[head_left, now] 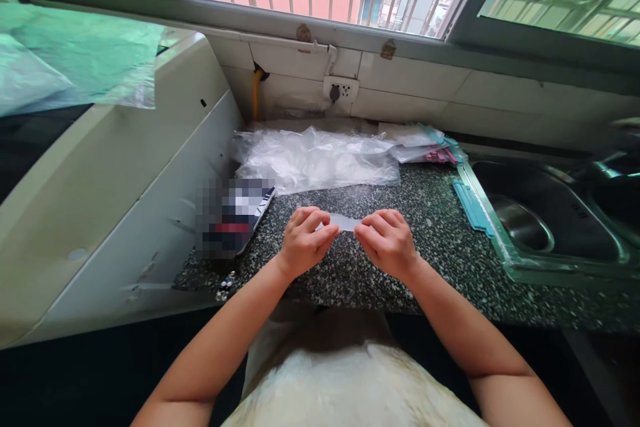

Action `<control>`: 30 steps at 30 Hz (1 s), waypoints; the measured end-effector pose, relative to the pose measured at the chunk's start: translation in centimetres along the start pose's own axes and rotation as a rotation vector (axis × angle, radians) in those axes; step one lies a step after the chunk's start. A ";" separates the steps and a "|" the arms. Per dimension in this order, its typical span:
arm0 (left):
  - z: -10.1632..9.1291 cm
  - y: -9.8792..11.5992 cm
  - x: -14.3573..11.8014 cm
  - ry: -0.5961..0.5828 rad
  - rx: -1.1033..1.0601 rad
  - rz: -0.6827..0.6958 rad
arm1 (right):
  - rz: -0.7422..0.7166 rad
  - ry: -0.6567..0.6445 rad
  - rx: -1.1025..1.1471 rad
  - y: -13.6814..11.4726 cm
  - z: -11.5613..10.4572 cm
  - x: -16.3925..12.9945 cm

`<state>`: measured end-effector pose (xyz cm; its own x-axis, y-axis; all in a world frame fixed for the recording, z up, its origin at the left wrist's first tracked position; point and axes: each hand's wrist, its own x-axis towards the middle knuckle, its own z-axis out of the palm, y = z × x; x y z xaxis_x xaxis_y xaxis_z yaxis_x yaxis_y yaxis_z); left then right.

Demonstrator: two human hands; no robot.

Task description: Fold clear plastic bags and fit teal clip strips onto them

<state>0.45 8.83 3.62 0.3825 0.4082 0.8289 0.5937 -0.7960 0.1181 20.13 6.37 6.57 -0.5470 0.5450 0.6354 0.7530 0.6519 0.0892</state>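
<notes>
- The left hand (304, 242) and the right hand (387, 242) hold a small clear plastic strip (346, 221) between them, just above the speckled surface (440, 240) near its front edge.
- Fingers of both hands are curled in narrow and pinched on the strip — the left on its left end, the right on its right end.
- The strip looks thin, almost weightless and limp — it would likely sag or crease if held at 1 end only, and its smooth film is probably slippery.
- The 2 short ends, where the fingers already pinch, seem the best places to take hold of it.
- Its long axis runs left to right, roughly parallel to the front edge of the surface, lying nearly flat.
- Behind it lie crumpled clear plastic bags (320, 159); a steel sink (545, 220) is set in to the right.
</notes>
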 end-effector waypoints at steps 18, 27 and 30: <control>-0.6 -1.0 0.0 0.078 -0.051 -0.122 | 0.131 0.125 0.203 0.9 -0.1 -0.2; -0.5 -1.0 0.0 0.077 -0.130 -0.174 | 0.159 0.204 0.308 1.0 -0.5 0.0; -0.4 -1.0 0.1 0.081 -0.163 -0.178 | 0.160 0.212 0.325 0.9 -0.7 0.1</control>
<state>-0.39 9.44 3.84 0.2204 0.5170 0.8271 0.5220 -0.7788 0.3478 21.03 6.66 7.26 -0.3199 0.5546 0.7682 0.6490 0.7189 -0.2488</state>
